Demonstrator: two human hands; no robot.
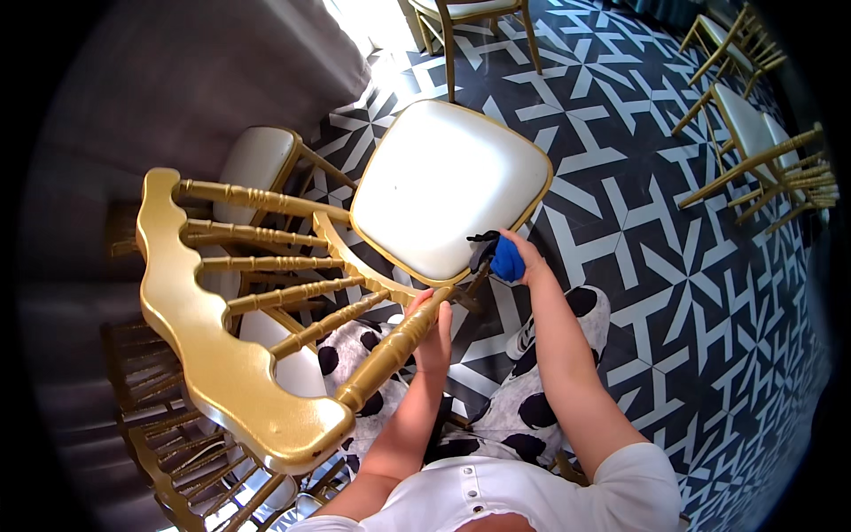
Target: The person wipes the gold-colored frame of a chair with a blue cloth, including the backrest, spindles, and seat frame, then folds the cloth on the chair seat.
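The gold chair (390, 204) is directly in front of the person, its white seat (452, 186) farther off and its scalloped top rail (199, 328) nearer, toward the left. The left hand (433, 332) has its grip closed around the chair's right back post (394, 355), close to where it meets the seat. The right hand (529, 259) has its grip wrapped about a blue-and-black cloth (507, 260), held at the seat's near right edge; whether the cloth touches the chair there I cannot tell. More gold chairs (261, 168) stand on the left beside a grey curtain (195, 89), others (749, 129) on the right, and one (465, 11) beyond the seat, on a black-and-white patterned floor (647, 257)
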